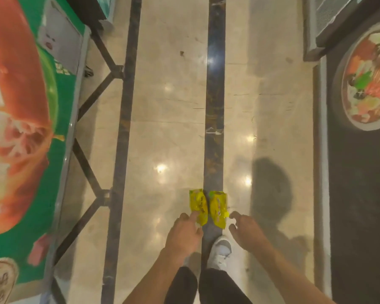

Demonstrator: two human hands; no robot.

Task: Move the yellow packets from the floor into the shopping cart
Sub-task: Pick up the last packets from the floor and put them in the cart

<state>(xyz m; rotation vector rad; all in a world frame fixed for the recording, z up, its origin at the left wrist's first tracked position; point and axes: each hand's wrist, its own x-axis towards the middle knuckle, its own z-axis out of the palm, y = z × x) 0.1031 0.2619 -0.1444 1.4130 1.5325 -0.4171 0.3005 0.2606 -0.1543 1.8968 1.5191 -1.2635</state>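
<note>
Two yellow packets lie side by side on the shiny floor, the left packet (199, 205) and the right packet (218, 208), across a dark floor stripe. My left hand (184, 234) reaches down with its fingertips touching the near edge of the left packet. My right hand (245, 230) hovers just right of the right packet, fingers curled apart, holding nothing. No shopping cart is in view.
A green and orange display panel (26, 128) stands along the left. A dark display with a food picture (369, 80) lines the right. My white shoe (219, 252) is just below the packets. Dark stripes (214, 106) run along the beige floor.
</note>
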